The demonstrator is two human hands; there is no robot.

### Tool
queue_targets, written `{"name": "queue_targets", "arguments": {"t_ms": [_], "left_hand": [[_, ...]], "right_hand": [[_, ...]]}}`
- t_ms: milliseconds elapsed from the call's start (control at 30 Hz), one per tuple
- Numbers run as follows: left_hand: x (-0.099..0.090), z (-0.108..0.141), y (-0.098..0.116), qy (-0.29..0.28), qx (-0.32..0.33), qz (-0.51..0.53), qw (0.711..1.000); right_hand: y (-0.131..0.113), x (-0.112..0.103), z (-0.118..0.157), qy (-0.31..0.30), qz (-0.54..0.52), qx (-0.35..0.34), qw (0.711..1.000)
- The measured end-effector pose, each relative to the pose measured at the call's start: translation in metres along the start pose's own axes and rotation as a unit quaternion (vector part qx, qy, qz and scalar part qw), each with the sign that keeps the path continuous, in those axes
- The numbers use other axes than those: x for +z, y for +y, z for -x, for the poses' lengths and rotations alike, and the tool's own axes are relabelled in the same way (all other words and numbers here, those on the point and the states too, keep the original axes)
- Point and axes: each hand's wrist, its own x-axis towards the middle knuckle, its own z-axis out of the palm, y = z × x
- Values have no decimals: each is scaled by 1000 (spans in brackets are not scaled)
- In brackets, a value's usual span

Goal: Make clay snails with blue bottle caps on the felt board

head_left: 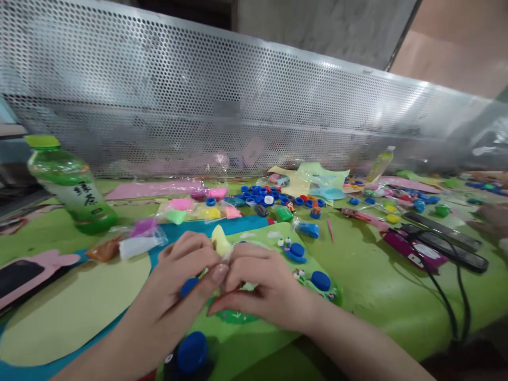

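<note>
My left hand [194,275] and my right hand [262,280] meet at the middle of the table, fingers closed. Pinched between them is a small packet of pale yellow clay [221,242], its lower part hidden by my fingers. Beneath lies a green craft sheet [286,233] with blue bottle caps stuck on it. One snail-like figure has a blue cap [297,250] for a shell, and another blue cap [320,280] sits beside my right wrist. Closer to me is a larger-looking blue cap [192,352] on a dark piece.
A green tea bottle [71,185] stands at left, near bagged clay [138,246] and a pale yellow oval sheet [75,307]. Loose blue caps [257,196] are heaped behind. At right lie a magenta device [416,251] and black cables [440,296]. A perforated metal panel [178,95] borders the back.
</note>
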Motion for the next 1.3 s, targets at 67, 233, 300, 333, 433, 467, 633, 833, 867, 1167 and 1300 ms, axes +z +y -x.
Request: {"name": "queue_targets", "arguments": {"t_ms": [67, 233, 300, 333, 433, 467, 633, 833, 867, 1167, 1300], "left_hand": [[-1, -1, 1, -3, 15, 2, 1000], [-2, -1, 5, 36, 8, 34, 999], [-4, -1, 6, 39, 2, 45, 998], [-5, -2, 6, 38, 3, 50, 998], [-8, -4, 5, 40, 13, 50, 998], [-8, -4, 5, 42, 16, 44, 998], [-1, -4, 8, 51, -18, 3, 999], [8, 0, 3, 11, -14, -77, 997], [9, 0, 1, 16, -13, -81, 997], [12, -2, -2, 101, 52, -109, 987], [7, -7, 2, 106, 101, -74, 986]], "right_hand": [[-1, -1, 0, -4, -28, 5, 1000], [-5, -4, -3, -6, -89, 15, 996], [-5, -4, -4, -3, -120, 21, 992], [-6, -5, -5, -1, -132, 24, 991], [-5, -7, -5, 10, -131, 41, 990], [-5, -8, -4, 13, -103, 48, 993], [-2, -12, -2, -32, 161, 65, 984], [1, -7, -2, -43, 249, 40, 967], [1, -6, -2, -42, 227, 45, 972], [-3, -5, -1, -72, 29, 109, 991], [-5, -6, -2, -48, 26, 96, 994]]}}
